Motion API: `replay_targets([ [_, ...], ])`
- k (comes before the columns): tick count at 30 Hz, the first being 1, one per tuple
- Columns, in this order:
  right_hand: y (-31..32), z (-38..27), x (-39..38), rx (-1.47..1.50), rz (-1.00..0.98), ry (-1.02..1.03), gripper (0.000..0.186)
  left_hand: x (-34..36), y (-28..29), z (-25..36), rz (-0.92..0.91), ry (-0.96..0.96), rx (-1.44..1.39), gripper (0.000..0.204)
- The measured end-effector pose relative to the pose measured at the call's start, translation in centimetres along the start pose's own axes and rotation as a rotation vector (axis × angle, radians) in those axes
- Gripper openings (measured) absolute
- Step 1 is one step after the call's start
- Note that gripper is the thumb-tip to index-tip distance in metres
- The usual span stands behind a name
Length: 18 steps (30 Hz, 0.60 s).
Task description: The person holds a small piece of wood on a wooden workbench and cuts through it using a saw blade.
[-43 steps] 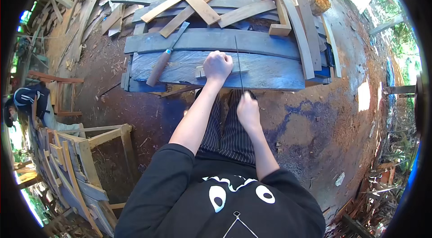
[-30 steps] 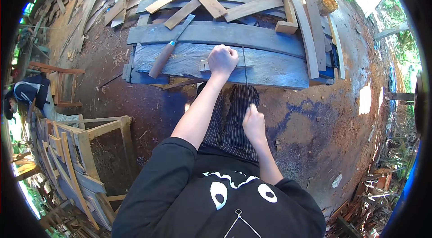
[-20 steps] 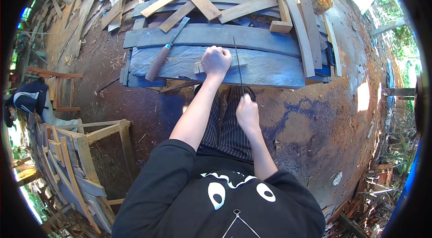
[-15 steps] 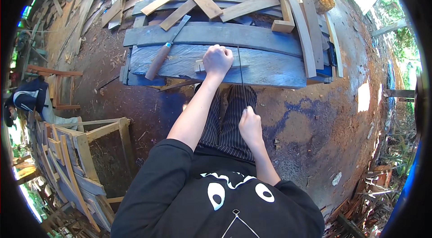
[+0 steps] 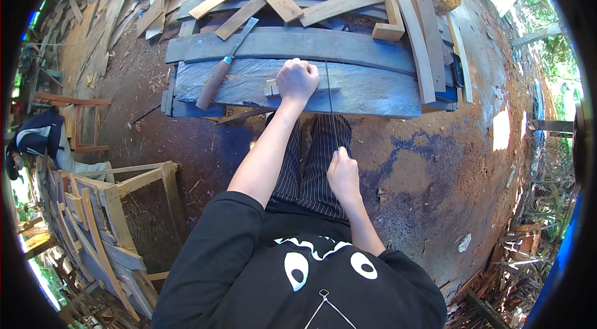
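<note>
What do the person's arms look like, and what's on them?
The black left sleeve and black right sleeve look plain, ending near the elbows. Both forearms are bare. The left grip and right grip wear no gloves, and I see no watch or bracelet.

Thin dark saw, seen edge-on, across narrow pale wood strip, strip lying along grey plank

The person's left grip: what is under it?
Pale wood shows on both sides of the left grip, lying on a thick plank. The part beneath is covered, so whether it is one piece is unclear.
</note>
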State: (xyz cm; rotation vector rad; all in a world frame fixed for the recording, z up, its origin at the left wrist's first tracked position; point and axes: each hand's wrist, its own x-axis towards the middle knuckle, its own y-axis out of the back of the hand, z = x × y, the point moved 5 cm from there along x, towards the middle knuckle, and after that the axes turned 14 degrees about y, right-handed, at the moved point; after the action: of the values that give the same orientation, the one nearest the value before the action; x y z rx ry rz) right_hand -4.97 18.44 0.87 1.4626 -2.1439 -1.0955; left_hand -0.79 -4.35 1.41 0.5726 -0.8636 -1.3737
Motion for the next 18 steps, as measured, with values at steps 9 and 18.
replay_targets([
  [9,0.3,-1.4,7.1,-0.019,0.122,0.055,0.02,-0.4,-0.2,0.8,0.025,-0.023,-0.001,0.021],
  [18,0.4,0.2,1.9,0.034,0.094,0.083,0.016,-0.2,-0.2,0.5,-0.039,-0.063,-0.013,0.021],
])
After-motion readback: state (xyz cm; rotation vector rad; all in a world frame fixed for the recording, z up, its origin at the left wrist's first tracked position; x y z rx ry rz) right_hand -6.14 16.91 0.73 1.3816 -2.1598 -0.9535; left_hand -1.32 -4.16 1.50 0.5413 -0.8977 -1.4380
